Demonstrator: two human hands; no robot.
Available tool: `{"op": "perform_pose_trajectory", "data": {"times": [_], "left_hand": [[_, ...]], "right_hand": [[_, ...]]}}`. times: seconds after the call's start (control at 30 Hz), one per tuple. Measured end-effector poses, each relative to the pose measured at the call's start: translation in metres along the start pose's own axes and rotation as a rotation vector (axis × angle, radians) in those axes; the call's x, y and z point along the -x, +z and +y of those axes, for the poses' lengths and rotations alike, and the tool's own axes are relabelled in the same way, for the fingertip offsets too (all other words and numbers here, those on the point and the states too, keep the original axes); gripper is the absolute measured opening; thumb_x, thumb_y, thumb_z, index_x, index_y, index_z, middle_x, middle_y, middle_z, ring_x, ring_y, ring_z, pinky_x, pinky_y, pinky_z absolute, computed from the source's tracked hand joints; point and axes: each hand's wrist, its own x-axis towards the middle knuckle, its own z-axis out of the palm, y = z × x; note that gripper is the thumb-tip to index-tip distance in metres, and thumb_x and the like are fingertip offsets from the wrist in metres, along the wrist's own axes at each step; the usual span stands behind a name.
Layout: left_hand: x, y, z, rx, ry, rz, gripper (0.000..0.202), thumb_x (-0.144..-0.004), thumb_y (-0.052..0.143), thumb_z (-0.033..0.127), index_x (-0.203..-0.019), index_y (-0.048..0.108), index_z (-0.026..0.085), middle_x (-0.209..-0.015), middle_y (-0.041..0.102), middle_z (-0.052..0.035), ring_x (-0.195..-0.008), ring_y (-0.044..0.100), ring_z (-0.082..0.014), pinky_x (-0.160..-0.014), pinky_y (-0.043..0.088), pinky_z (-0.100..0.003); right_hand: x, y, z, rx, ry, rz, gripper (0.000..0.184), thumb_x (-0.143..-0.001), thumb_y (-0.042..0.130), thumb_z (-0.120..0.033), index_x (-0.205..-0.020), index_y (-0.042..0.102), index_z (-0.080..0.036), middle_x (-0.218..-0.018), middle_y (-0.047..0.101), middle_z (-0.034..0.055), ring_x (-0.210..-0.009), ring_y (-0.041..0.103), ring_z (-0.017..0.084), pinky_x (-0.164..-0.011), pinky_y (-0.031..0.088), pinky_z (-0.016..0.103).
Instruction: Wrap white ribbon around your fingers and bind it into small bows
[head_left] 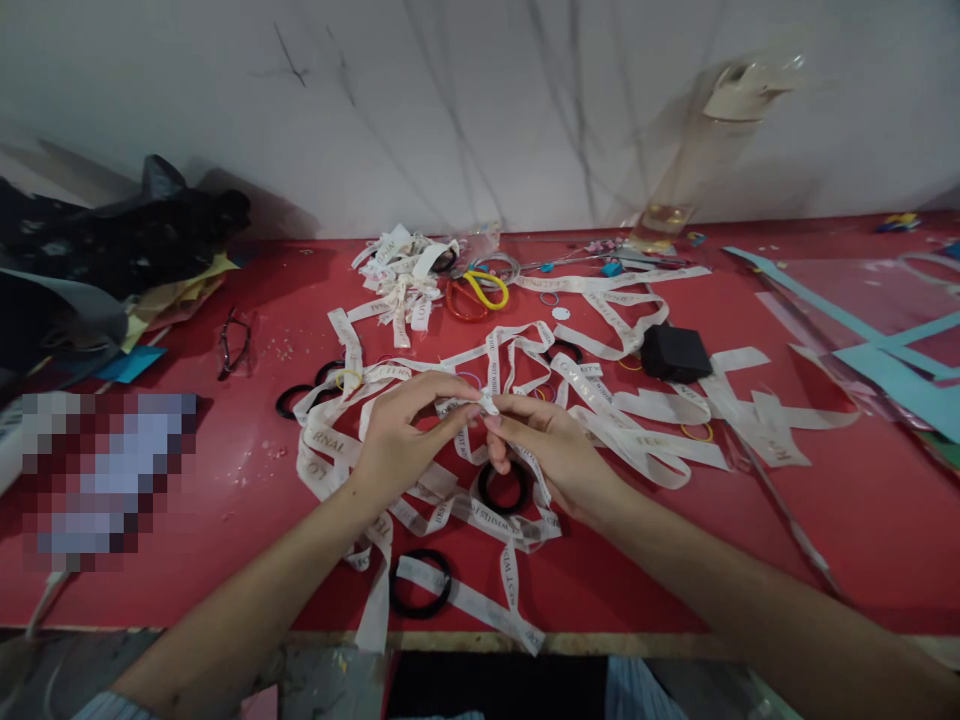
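Both hands meet at the middle of the red table, pinching a narrow white printed ribbon. My left hand has thumb and forefinger closed on the ribbon from the left. From the right, my right hand pinches it close beside the left fingertips. Part of the ribbon trails below the right fingers. A black ring lies just under the hands. Nearer the front edge is another black ring with a strip of ribbon across it. Loose lettered ribbons spread around both hands.
Scissors with yellow and red handles lie behind the hands, next to a heap of ribbon pieces. A black block sits to the right. A clear bottle stands by the wall. Eyeglasses and a blurred-out object are left.
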Motion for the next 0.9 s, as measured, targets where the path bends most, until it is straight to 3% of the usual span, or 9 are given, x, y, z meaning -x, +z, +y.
{"op": "perform_pose_trajectory", "data": {"times": [0.1, 0.33, 0.6, 0.73, 0.9], "left_hand": [[-0.0002, 0.0002, -0.0021, 0.003, 0.02, 0.007, 0.006, -0.083, 0.073, 0.02, -0.09, 0.072, 0.02, -0.088, 0.072, -0.0028, -0.082, 0.067, -0.0118, -0.072, 0.053, -0.021], [0.0001, 0.0039, -0.0005, 0.121, -0.092, 0.082, 0.008, -0.079, 0.077, 0.019, -0.085, 0.073, 0.019, -0.084, 0.072, -0.0005, -0.077, 0.067, -0.0093, -0.067, 0.053, -0.017], [0.0009, 0.0044, 0.0026, 0.202, -0.199, 0.101, 0.008, -0.083, 0.074, 0.026, -0.085, 0.072, 0.019, -0.081, 0.071, 0.0008, -0.067, 0.067, -0.0088, -0.066, 0.052, -0.02], [-0.0005, 0.0026, 0.0022, 0.107, -0.145, 0.031, 0.007, -0.084, 0.073, 0.025, -0.09, 0.076, 0.021, -0.089, 0.075, -0.0016, -0.083, 0.069, -0.0126, -0.077, 0.054, -0.023], [-0.0029, 0.0009, 0.0034, -0.02, 0.012, -0.037, 0.017, -0.082, 0.075, 0.023, -0.099, 0.078, 0.022, -0.097, 0.075, -0.0042, -0.09, 0.069, -0.0141, -0.08, 0.054, -0.023]], "right_hand": [[-0.0004, 0.0002, 0.0003, -0.013, -0.003, 0.001, 0.018, -0.083, 0.074, -0.031, -0.091, 0.067, -0.016, -0.056, 0.064, -0.0037, -0.049, 0.057, 0.006, -0.052, 0.044, 0.018], [0.0004, 0.0029, -0.0008, -0.047, 0.008, -0.006, 0.02, -0.08, 0.076, -0.031, -0.087, 0.064, -0.016, -0.054, 0.063, -0.0044, -0.046, 0.054, 0.005, -0.049, 0.041, 0.017], [0.0041, 0.0093, -0.0027, -0.084, 0.048, 0.031, 0.024, -0.076, 0.079, -0.031, -0.087, 0.064, -0.016, -0.051, 0.061, -0.0047, -0.044, 0.052, 0.006, -0.046, 0.038, 0.018], [0.0031, 0.0081, -0.0014, -0.025, 0.036, 0.063, 0.026, -0.077, 0.078, -0.032, -0.092, 0.064, -0.016, -0.051, 0.062, -0.0046, -0.042, 0.051, 0.006, -0.045, 0.038, 0.019], [0.0006, 0.004, -0.0009, -0.05, 0.036, 0.061, 0.018, -0.077, 0.076, -0.029, -0.082, 0.064, -0.017, -0.049, 0.059, -0.0052, -0.043, 0.05, 0.006, -0.045, 0.037, 0.018]]}}
